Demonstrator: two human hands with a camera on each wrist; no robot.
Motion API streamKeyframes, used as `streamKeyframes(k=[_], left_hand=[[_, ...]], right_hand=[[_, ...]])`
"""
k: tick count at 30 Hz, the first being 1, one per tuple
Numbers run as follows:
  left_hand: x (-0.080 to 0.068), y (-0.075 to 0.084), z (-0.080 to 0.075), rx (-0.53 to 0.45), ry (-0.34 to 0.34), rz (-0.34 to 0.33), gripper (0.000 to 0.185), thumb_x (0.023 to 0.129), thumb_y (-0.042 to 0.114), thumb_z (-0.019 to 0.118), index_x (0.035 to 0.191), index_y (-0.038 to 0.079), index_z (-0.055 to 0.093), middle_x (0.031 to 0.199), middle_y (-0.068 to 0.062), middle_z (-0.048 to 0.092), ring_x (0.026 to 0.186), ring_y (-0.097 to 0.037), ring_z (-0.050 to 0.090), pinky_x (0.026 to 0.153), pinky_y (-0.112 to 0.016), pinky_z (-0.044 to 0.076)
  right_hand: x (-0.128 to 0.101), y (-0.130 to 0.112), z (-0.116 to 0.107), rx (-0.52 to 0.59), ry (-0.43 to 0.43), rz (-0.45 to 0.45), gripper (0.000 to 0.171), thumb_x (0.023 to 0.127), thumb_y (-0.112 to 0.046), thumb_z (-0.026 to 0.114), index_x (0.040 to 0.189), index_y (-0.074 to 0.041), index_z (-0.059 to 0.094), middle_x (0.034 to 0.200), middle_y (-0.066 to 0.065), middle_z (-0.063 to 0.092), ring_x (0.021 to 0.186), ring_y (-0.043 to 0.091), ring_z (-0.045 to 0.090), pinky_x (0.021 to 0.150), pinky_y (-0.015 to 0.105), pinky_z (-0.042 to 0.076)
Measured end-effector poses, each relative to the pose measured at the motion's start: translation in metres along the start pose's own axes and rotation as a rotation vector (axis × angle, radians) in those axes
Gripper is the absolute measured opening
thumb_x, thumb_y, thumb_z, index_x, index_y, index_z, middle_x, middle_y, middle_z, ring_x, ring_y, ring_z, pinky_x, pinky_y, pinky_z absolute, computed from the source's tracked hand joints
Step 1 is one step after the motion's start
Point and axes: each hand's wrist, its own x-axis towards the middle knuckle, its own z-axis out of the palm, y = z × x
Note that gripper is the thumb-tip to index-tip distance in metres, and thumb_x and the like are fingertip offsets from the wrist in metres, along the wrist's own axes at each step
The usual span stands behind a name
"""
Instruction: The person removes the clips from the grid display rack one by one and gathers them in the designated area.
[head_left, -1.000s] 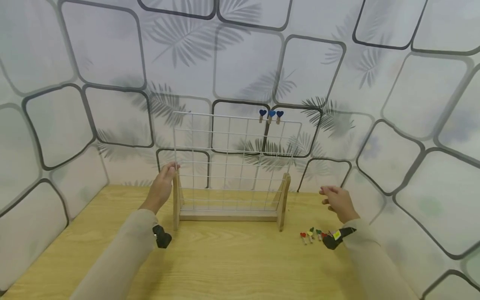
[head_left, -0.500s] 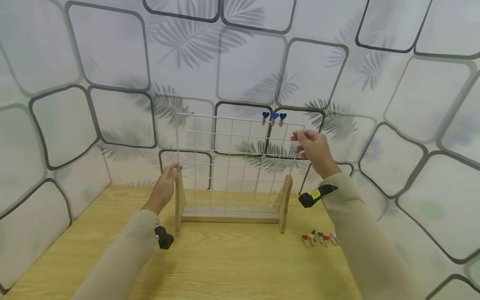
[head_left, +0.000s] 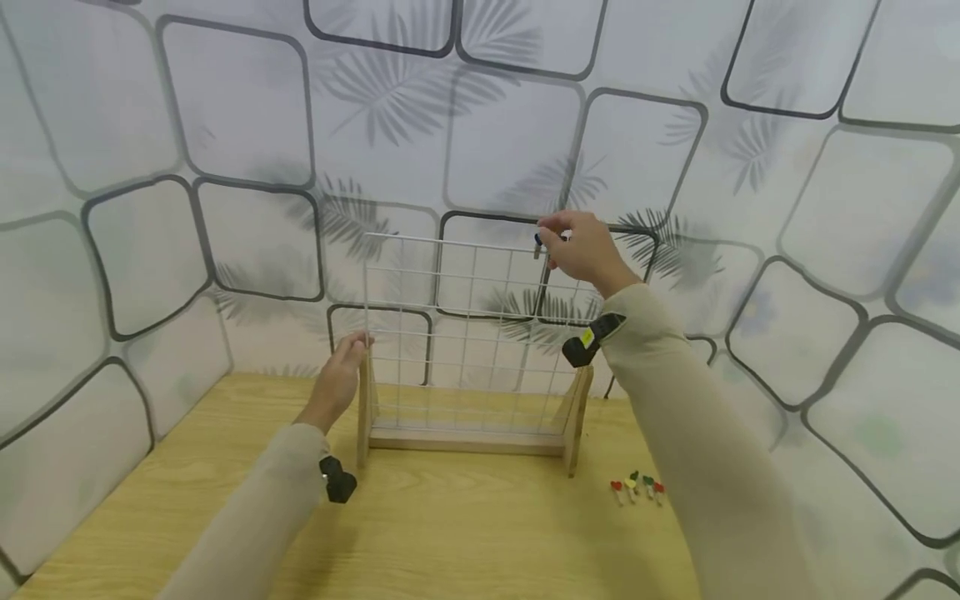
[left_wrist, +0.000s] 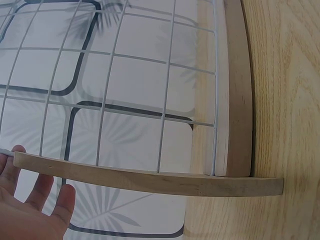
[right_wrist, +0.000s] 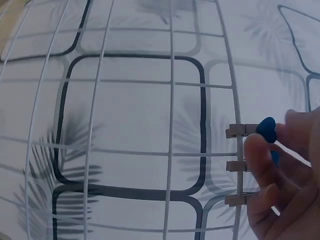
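Right hand [head_left: 583, 250] pinching blue heart peg [right_wrist: 267, 131] on wire grid [head_left: 450, 333] top rail; left hand [head_left: 342, 382] flat, steadying wooden post [head_left: 365, 408]. Tiny, light, springy; best pinched at tail ends.

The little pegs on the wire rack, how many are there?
3 heart pegs are clipped side by side on the wire rack's top edge, under the right hand; more may be hidden.
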Motion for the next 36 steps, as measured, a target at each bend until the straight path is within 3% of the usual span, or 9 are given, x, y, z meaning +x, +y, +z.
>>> streamKeyframes(k=[3, 6, 9, 11, 15, 19, 23, 28, 36], left_hand=[[0.0, 0.0, 0.002, -0.003, 0.002, -0.003, 0.054, 0.108, 0.038, 0.02, 0.148, 0.003, 0.031, 0.15, -0.017, 0.038, 0.14, -0.039, 0.026, 0.113, -0.056, 0.016], [0.0, 0.0, 0.003, -0.003, -0.001, 0.003, 0.054, 0.108, 0.037, 0.02, 0.148, 0.002, 0.031, 0.15, -0.017, 0.037, 0.14, -0.039, 0.026, 0.113, -0.057, 0.017], [-0.001, 0.001, 0.004, -0.001, -0.013, 0.011, 0.056, 0.108, 0.038, 0.02, 0.148, 0.001, 0.029, 0.15, -0.018, 0.036, 0.14, -0.039, 0.025, 0.113, -0.057, 0.018], [-0.001, 0.0, 0.004, -0.001, -0.016, 0.01, 0.056, 0.108, 0.038, 0.019, 0.148, 0.0, 0.029, 0.15, -0.018, 0.036, 0.14, -0.039, 0.026, 0.113, -0.057, 0.018], [-0.001, 0.0, 0.003, 0.003, -0.001, 0.012, 0.056, 0.108, 0.038, 0.02, 0.148, 0.0, 0.029, 0.15, -0.018, 0.037, 0.14, -0.039, 0.026, 0.113, -0.057, 0.018], [0.0, -0.001, 0.002, 0.009, 0.013, 0.016, 0.056, 0.108, 0.038, 0.02, 0.147, 0.0, 0.03, 0.149, -0.019, 0.038, 0.139, -0.04, 0.026, 0.113, -0.056, 0.018], [0.0, 0.0, 0.0, 0.019, 0.011, 0.013, 0.056, 0.108, 0.039, 0.02, 0.147, 0.0, 0.03, 0.149, -0.019, 0.038, 0.139, -0.04, 0.026, 0.113, -0.057, 0.018], [0.001, 0.0, 0.0, 0.023, 0.01, 0.019, 0.056, 0.108, 0.039, 0.019, 0.147, 0.001, 0.031, 0.148, -0.019, 0.039, 0.139, -0.04, 0.026, 0.113, -0.057, 0.018], [0.0, 0.0, 0.001, 0.009, -0.003, 0.021, 0.056, 0.108, 0.037, 0.019, 0.148, -0.001, 0.028, 0.15, -0.02, 0.037, 0.14, -0.04, 0.025, 0.112, -0.057, 0.018]], right_hand=[[0.003, -0.005, 0.001, -0.206, -0.045, 0.008, 0.031, 0.101, -0.016, 0.052, 0.13, -0.009, 0.06, 0.105, 0.014, 0.067, 0.084, 0.026, 0.066, 0.074, 0.041, 0.048], [0.003, -0.008, 0.004, -0.27, 0.038, -0.018, 0.025, 0.097, -0.006, 0.054, 0.12, -0.008, 0.064, 0.11, 0.012, 0.067, 0.094, 0.028, 0.065, 0.067, 0.039, 0.046], [-0.001, -0.009, 0.006, -0.175, 0.143, -0.067, 0.021, 0.097, -0.006, 0.055, 0.115, -0.006, 0.066, 0.112, 0.011, 0.067, 0.09, 0.028, 0.067, 0.067, 0.039, 0.047], [-0.005, -0.008, 0.006, -0.059, 0.155, -0.093, 0.021, 0.099, -0.011, 0.056, 0.117, -0.006, 0.065, 0.109, 0.01, 0.067, 0.081, 0.026, 0.069, 0.069, 0.036, 0.047], [-0.019, -0.002, 0.003, 0.181, 0.039, -0.066, 0.024, 0.099, -0.016, 0.057, 0.119, -0.005, 0.063, 0.1, 0.013, 0.068, 0.069, 0.021, 0.066, 0.057, 0.029, 0.042], [-0.037, 0.012, 0.001, 0.326, -0.054, 0.004, 0.027, 0.099, -0.017, 0.057, 0.122, -0.001, 0.06, 0.112, 0.015, 0.066, 0.071, 0.018, 0.065, 0.05, 0.024, 0.043], [-0.055, 0.036, 0.003, 0.37, -0.104, 0.06, 0.031, 0.1, -0.017, 0.056, 0.125, 0.001, 0.057, 0.115, 0.016, 0.065, 0.073, 0.02, 0.064, 0.054, 0.025, 0.045], [-0.077, 0.074, 0.011, 0.375, -0.145, 0.129, 0.031, 0.1, -0.016, 0.057, 0.125, 0.002, 0.055, 0.096, 0.007, 0.064, 0.071, 0.017, 0.063, 0.054, 0.026, 0.045], [-0.122, 0.145, 0.032, 0.376, -0.185, 0.214, 0.029, 0.099, -0.011, 0.056, 0.12, 0.009, 0.053, 0.089, 0.005, 0.062, 0.069, 0.016, 0.061, 0.052, 0.027, 0.044]])
